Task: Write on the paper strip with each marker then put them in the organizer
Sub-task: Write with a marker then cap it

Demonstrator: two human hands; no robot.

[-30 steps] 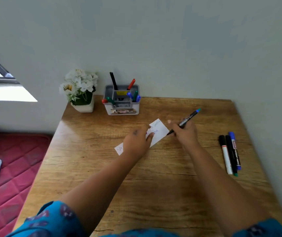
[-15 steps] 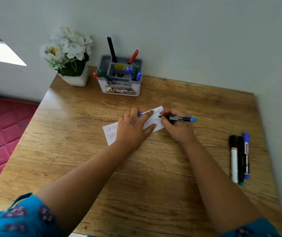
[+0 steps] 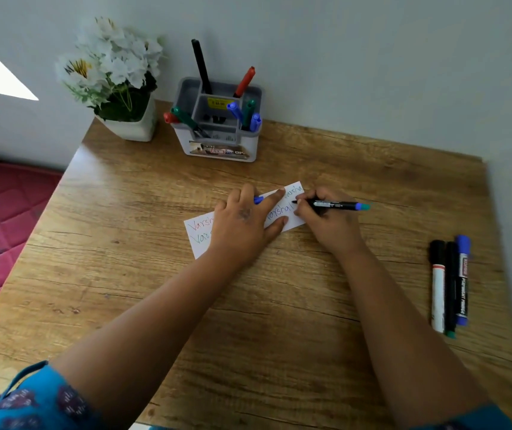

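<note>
Head view: marker [image 3: 332, 205] tip now nearer paper strip [image 3: 198, 235] (right hand [image 3: 326, 223] grip holding it, left hand [image 3: 242, 225] flat).

Both forearms reach toward the far side. The left hand [image 3: 243, 223] lies palm down with fingers spread flat; the right hand [image 3: 326, 220] is curled, fingertips pinched together.

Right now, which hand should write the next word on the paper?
The right hand: it already grips the marker with its tip at the paper, while the left hand pins the paper flat.
</note>
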